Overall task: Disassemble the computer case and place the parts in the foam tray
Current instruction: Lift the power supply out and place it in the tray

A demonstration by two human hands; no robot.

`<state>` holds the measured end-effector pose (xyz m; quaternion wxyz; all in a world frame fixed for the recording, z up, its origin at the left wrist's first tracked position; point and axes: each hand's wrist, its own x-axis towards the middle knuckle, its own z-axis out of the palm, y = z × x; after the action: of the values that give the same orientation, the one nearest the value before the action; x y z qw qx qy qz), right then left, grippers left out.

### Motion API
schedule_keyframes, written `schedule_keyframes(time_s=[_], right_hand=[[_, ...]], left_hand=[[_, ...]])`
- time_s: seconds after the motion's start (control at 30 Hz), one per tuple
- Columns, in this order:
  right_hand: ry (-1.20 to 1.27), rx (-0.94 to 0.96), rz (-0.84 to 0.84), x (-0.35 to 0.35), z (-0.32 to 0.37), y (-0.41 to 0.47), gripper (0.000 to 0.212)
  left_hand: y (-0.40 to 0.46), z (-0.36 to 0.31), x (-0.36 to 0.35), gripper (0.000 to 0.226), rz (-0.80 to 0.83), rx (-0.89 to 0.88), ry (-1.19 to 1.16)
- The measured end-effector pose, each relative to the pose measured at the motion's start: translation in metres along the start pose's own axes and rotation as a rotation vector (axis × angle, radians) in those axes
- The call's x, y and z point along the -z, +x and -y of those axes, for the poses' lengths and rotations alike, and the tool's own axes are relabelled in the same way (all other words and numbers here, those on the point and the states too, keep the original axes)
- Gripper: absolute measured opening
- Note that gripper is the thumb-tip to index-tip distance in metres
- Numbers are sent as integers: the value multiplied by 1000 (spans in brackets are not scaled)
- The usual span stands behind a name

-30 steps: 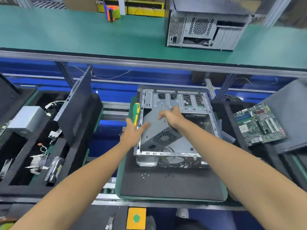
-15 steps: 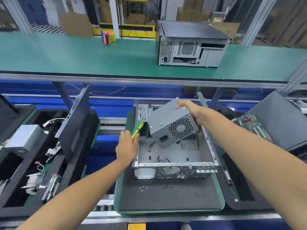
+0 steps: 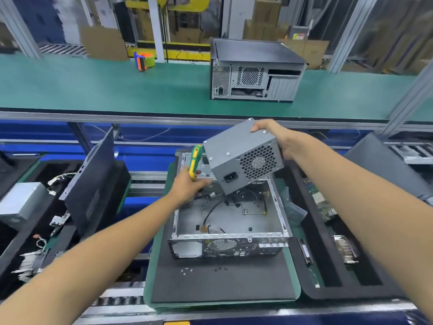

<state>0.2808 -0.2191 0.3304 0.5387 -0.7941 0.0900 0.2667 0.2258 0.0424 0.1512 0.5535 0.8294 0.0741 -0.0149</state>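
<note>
Gripping the grey power supply [image 3: 241,156] by its far upper corner, the right hand [image 3: 278,139] holds it tilted in the air above the back of the open computer case [image 3: 229,219]. Left hand [image 3: 187,186] has its fingers curled round a green-and-yellow screwdriver [image 3: 194,160], handle pointing up, just beside the supply's lower left edge. Case sits on a dark mat [image 3: 222,285]; loose screws [image 3: 187,270] lie in front of it. Black foam tray [image 3: 328,273] to the right holds a circuit board [image 3: 321,202]; another tray [image 3: 58,233] stands left.

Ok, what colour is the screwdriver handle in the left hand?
Green and yellow screwdriver handle, gripped by the left hand; clearest in the head view.
</note>
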Motion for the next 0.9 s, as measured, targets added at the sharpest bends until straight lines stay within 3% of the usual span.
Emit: schedule_keyframes(time_s=[0.07,0.13,0.43,0.7,0.9], right_hand=[[8,18,19,11,4,-6,43],[33,30,18,22,7,-10,43],[102,63,32,59,16,-24,37],[112,75,15,88,14,-22,40],[101,83,-29,113,11,-23,40]], left_hand=[[7,-9,-10,59,142,26,-141],[11,-15,-24,62,195,-4,-121],[21,-41,-74,56,177,-70,-122],[31,-49,-84,104,283,4,23],[34,-60,-85,78,294,44,131]])
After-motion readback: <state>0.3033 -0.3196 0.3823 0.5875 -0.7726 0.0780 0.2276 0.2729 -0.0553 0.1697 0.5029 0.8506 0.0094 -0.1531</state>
